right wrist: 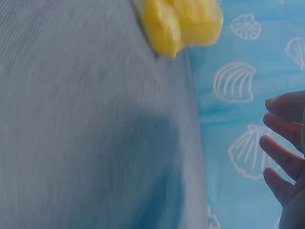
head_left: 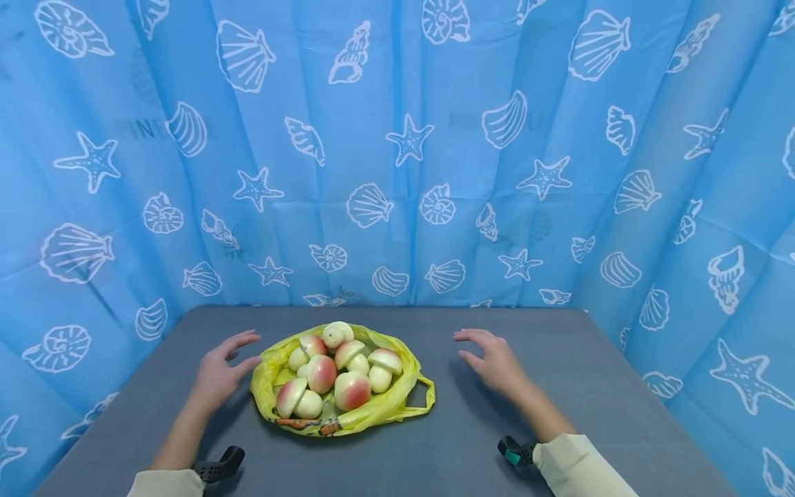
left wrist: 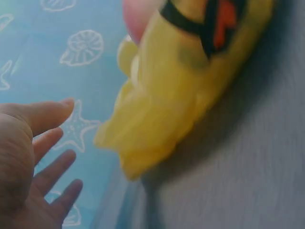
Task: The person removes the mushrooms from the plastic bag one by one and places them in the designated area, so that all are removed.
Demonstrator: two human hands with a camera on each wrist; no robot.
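Note:
A yellow plastic bag [head_left: 379, 411] lies on the table with its mouth spread wide. Inside sit several toy-like mushrooms with cream stems and pink-tinged cream caps, one pink cap [head_left: 352, 391] at the front. At the bag's left side is my left hand [head_left: 219, 371], fingers relaxed and thumb tip right by the rim. My right hand [head_left: 493, 366] hovers to the right, apart from the bag handle [head_left: 428, 395], its fingers loosely bent around nothing. The left wrist view shows the bag's crumpled side [left wrist: 157, 100] beyond the spread fingers [left wrist: 55, 171].
A grey cloth-covered table [head_left: 459, 452] spans the view. Behind it and along both sides hangs a blue curtain [head_left: 397, 228] with white shells and starfish. Each wrist wears a black band, the left one [head_left: 219, 466] and the right one [head_left: 517, 452].

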